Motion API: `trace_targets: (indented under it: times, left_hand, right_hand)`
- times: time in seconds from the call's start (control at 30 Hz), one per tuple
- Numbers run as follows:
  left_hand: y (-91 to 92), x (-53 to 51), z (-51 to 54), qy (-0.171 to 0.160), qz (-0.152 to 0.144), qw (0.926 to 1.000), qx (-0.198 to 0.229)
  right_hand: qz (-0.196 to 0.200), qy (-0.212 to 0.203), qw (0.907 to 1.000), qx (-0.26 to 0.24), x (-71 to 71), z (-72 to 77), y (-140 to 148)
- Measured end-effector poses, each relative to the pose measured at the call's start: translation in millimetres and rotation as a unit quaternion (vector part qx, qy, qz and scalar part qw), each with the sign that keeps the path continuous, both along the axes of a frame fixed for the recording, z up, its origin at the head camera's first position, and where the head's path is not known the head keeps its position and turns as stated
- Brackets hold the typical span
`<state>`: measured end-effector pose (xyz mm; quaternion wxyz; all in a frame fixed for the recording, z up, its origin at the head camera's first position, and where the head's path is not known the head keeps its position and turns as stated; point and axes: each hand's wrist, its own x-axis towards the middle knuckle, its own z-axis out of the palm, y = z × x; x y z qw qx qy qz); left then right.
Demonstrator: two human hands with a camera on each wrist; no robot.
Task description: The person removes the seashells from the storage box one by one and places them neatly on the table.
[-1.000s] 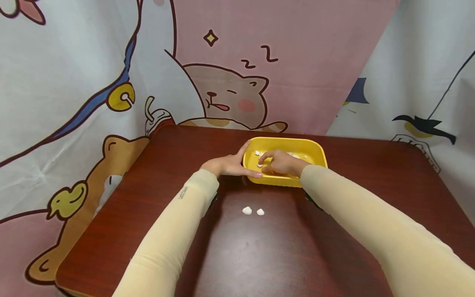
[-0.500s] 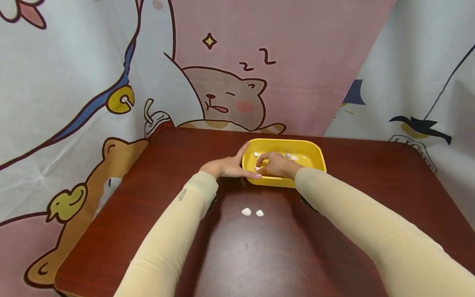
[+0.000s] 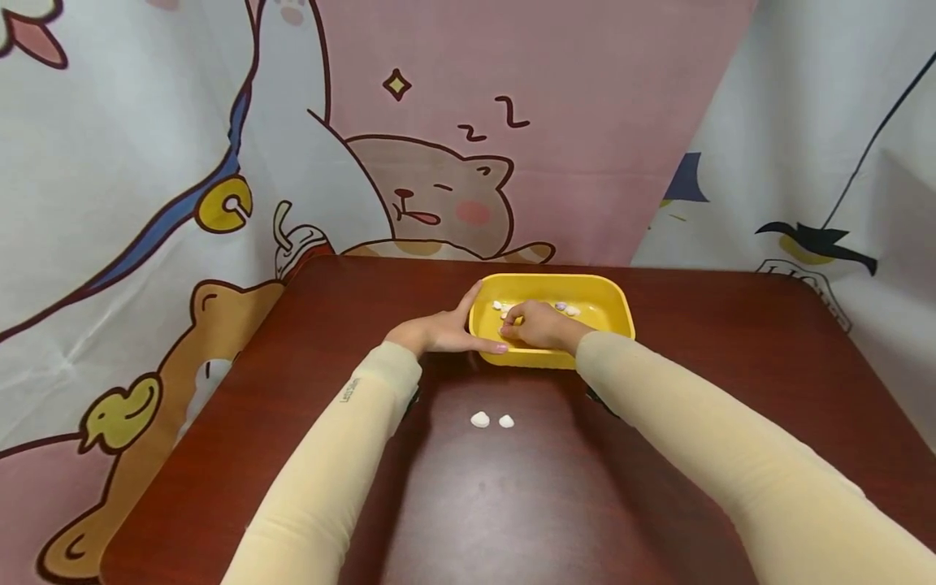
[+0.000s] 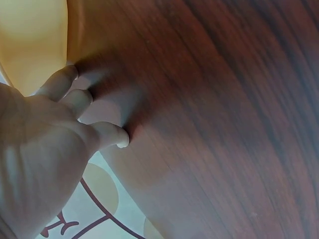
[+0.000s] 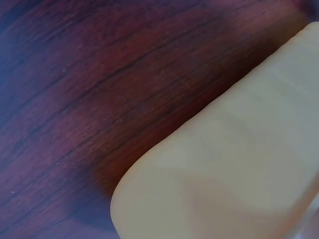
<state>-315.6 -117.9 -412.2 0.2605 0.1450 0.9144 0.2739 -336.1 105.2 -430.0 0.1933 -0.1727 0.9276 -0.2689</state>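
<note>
A yellow plastic tub [image 3: 550, 358] stands toward the back of the table, with several small whitish seashells [image 3: 573, 311] inside. My left hand [image 3: 442, 331] rests against the tub's left end, thumb along the front rim and forefinger near the back corner. In the left wrist view its other fingers [image 4: 107, 133] reach down beside the tub wall. Inside the tub's left half, my right hand [image 3: 539, 324] has its thumb and fingers curled together, pinching a small shell that is mostly hidden. More shells [image 3: 497, 305] lie just behind those fingertips. The right wrist view shows only the tub's outer wall [image 5: 219, 164] and table.
Two white shells, a left one [image 3: 479, 419] and a right one [image 3: 507, 422], lie side by side on the dark red-brown wooden table [image 3: 468, 504] in front of the tub. A cartoon-printed curtain [image 3: 556, 162] hangs behind and to the left of the table.
My right hand's fingertips have come together at a shell in the tub, with more shells showing behind them. The left hand stays at the tub's end. The head view has shifted slightly.
</note>
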Motion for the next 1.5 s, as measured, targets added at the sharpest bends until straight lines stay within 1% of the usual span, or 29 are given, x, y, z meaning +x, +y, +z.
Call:
trace_targets:
  times: [0.23, 0.33, 0.47, 0.63, 0.9, 1.13, 1.2, 1.37, 1.5]
  left_hand:
    - [-1.2, 0.7, 1.5, -0.012, 0.004, 0.9999, 0.003]
    - [-0.6, 0.3, 1.8, -0.017, 0.007, 0.9998, 0.002]
    - [0.5, -0.2, 2.0, -0.016, 0.006, 0.9999, 0.0]
    - [0.1, 0.3, 1.2, -0.014, 0.003, 0.9999, -0.001]
    - [-0.5, 1.6, 1.2, -0.013, 0.0, 0.9999, 0.007]
    - [0.5, 1.6, 2.2, -0.014, 0.004, 0.9998, 0.012]
    - [1.1, 1.1, 1.8, -0.018, 0.004, 0.9998, 0.01]
    - [2.2, -0.1, 0.8, -0.019, 0.004, 0.9998, 0.007]
    - [-0.4, 0.1, 1.8, -0.02, 0.012, 0.9997, 0.005]
  right_hand:
    - [-0.024, -0.02, 0.9995, 0.008, -3.8, -0.2, 0]
    - [-0.034, -0.01, 0.9994, 0.008, -2.6, 0.8, 1]
    - [-0.037, 0.01, 0.9993, 0.003, -0.1, 1.5, 1]
    - [-0.026, 0.026, 0.9993, 0.001, 1.9, -0.5, -2]
    - [-0.001, 0.066, 0.9976, 0.023, 1.2, -5.0, -8]
    - [0.028, 0.101, 0.9939, 0.034, 1.3, -3.2, -9]
    - [0.031, 0.102, 0.9937, 0.034, 1.3, -2.5, -7]
    - [0.023, 0.089, 0.9954, 0.029, -0.1, -2.6, -3]
    - [0.029, 0.087, 0.9955, 0.024, -1.8, -1.6, -4]
